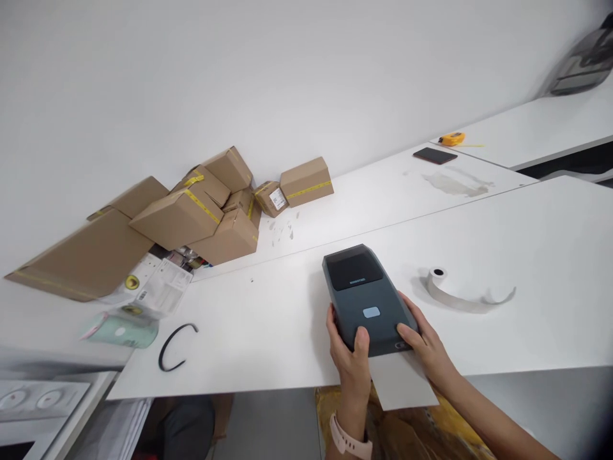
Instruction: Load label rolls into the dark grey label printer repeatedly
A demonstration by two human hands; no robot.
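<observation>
Left hand (352, 358) and right hand (426, 348) both clasping dark label printer (366, 297) at white table (287, 319) edge, blank label (402, 383) protruding, paper roll (438, 276) nearby

Both hands, left hand (348, 348) and right hand (428, 342), grip a dark label printer (366, 299) on the white table (268, 332), a label sheet (401, 380) sticking out of its front.

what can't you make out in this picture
Head view only:
Printer front edge: partly covered by the left hand and right hand.
Paper sheet leaving it: inner end hidden under the printer.
Label on the small box: too small and blurred to read.
Dark object top right: cut off by the frame edge, blurred.
Packets under the box pile: partly covered by boxes.
</observation>
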